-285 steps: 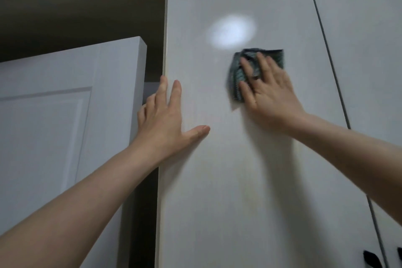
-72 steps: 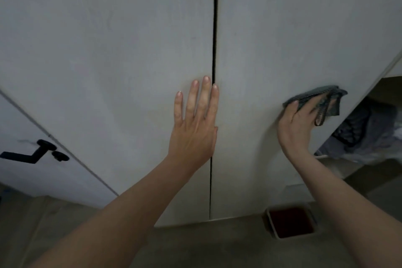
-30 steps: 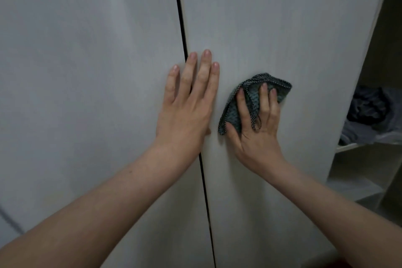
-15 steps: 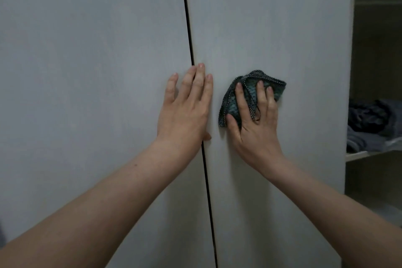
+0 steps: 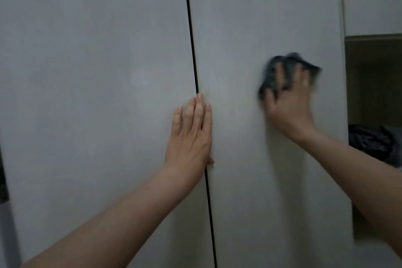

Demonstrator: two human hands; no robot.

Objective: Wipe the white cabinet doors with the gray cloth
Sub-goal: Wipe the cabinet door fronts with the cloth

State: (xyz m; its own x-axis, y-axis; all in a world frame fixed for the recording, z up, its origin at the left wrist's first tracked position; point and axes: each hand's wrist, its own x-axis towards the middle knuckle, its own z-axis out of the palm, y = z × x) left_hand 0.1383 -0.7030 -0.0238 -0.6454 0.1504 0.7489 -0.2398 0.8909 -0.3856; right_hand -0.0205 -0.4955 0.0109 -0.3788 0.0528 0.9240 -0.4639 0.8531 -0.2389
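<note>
While the right hand (image 5: 287,104) worked, the items stood as follows. Item one: gray cloth (image 5: 289,69), bunched under the spread fingers (image 5: 280,74) of that hand and pinned flat against the right cabinet door (image 5: 250,28), toward its outer edge and above mid-frame; the hand was closed on the cloth by pressing rather than fisting, presumably so that a broad patch of fabric met the panel. Hand and cloth were blurred, which read as a stroke under way; its direction could not be told. Item two: left hand (image 5: 190,135), open and holding nothing, palm flat with fingers together, lying across the dark seam (image 5: 191,39) so that it bore on the left cabinet door (image 5: 91,72) and the inner edge of the right one. The likely purpose was to brace both panels shut against the push of the wiping. Item three: open compartment (image 5: 372,85) to the right of the doors, with dark folded clothing (image 5: 369,141) on its shelf, apart from the work. Both doors were closed and plain; no handle showed. How much surface had been wiped could not be judged.
</note>
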